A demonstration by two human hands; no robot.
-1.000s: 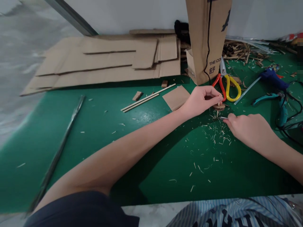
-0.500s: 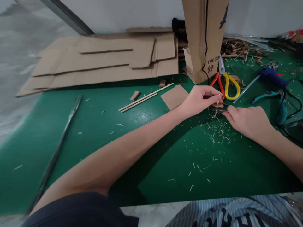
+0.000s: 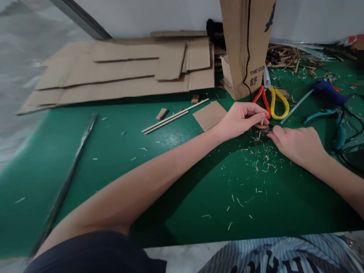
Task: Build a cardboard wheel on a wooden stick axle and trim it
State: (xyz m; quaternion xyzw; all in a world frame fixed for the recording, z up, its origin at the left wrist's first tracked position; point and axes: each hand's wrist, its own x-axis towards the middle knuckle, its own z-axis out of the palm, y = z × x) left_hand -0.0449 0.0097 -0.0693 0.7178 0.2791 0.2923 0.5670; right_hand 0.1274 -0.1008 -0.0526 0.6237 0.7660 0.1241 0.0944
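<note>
Near the right of centre, my left hand (image 3: pixel 241 118) pinches a short pale stick (image 3: pixel 262 122) that stands on a small round brown disc (image 3: pixel 261 127). Just right of it, my right hand (image 3: pixel 298 143) is closed on a thin dark blade-like tool (image 3: pixel 267 131), whose tip lies at the disc's lower edge. Its handle is hidden in my fingers. Pale curled shavings (image 3: pixel 265 153) lie scattered on the green table below both hands.
Scissors (image 3: pixel 272 102) and a cardboard box (image 3: pixel 244 49) stand behind my hands. A blue glue gun (image 3: pixel 330 92) and teal pliers (image 3: pixel 339 132) lie right. Cardboard sheets (image 3: pixel 113 72), thin sticks (image 3: pixel 167 121) and a cardboard square (image 3: pixel 210 115) lie left.
The blade in my right hand has shifted slightly against the disc's lower edge. My left hand keeps its hold, and the view has moved a little.
</note>
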